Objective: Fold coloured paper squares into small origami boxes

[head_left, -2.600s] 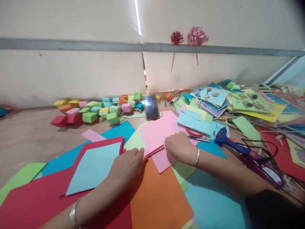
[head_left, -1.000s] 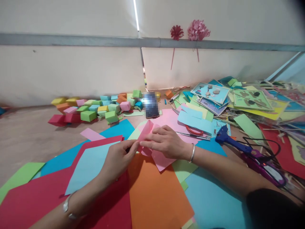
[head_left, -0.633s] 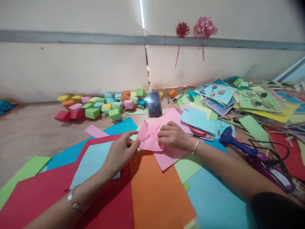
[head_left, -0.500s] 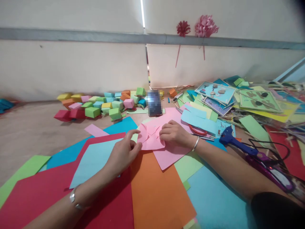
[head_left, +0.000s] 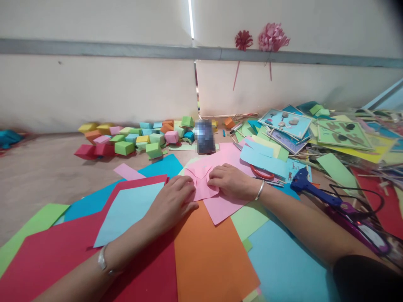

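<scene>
A folded sheet of pink paper (head_left: 203,184) lies between my hands, its flaps creased toward the middle. My left hand (head_left: 180,195) covers its left side, fingers curled over the edge and thumb stretched along the near side. At the right side, my right hand (head_left: 227,180) has its bent fingertips on the paper. Both hands grip the sheet by its sides; the fingertips are partly hidden. Beneath it are an orange sheet (head_left: 210,251) and a larger pink sheet (head_left: 220,212).
Small coloured paper boxes (head_left: 124,147) stand along the wall at the back left. Red-handled scissors (head_left: 262,173) lie partly under light blue paper (head_left: 262,161). A blue glue gun (head_left: 317,191) with a black cord is at the right, near stacked picture boards (head_left: 285,123).
My left hand has moved right and its fingers now lie over the paper's left side, where before they were spread at its edge. My right hand has barely moved.
</scene>
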Tool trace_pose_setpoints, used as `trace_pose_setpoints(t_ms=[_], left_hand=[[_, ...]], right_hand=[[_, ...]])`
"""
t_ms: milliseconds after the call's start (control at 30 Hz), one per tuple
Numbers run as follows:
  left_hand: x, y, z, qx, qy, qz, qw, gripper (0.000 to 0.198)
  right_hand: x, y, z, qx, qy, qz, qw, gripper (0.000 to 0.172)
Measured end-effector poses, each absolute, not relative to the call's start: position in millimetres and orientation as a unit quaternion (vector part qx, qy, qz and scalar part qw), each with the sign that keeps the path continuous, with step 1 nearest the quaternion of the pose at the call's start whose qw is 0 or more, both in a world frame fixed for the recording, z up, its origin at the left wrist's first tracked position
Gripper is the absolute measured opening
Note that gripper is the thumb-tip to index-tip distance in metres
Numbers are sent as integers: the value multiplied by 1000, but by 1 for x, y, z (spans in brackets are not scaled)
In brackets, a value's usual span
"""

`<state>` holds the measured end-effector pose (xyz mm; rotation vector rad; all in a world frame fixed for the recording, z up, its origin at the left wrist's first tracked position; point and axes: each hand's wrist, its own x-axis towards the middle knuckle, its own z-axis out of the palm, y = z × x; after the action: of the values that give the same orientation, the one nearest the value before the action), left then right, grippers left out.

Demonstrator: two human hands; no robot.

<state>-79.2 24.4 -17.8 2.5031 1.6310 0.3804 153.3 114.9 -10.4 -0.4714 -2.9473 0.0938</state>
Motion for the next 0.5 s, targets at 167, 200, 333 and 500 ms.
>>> trace_pose_setpoints(t_ms=[167,200,333,500], left_hand=[[-75,26,-18,836,541,73,57,17],[-74,26,-18,846,528,56,45,12],[-75,28,-21,869,491,67,-2,11],[-83,29,-29,903,380,187,-76,19]], right_hand=[[152,110,3,-151,-988,15,14,28],[151,109,4,-155,-988,5,5,29],[147,104,5,-169,-985,-29,-18,31],[145,103,5,-171,-985,-32,-10,27]])
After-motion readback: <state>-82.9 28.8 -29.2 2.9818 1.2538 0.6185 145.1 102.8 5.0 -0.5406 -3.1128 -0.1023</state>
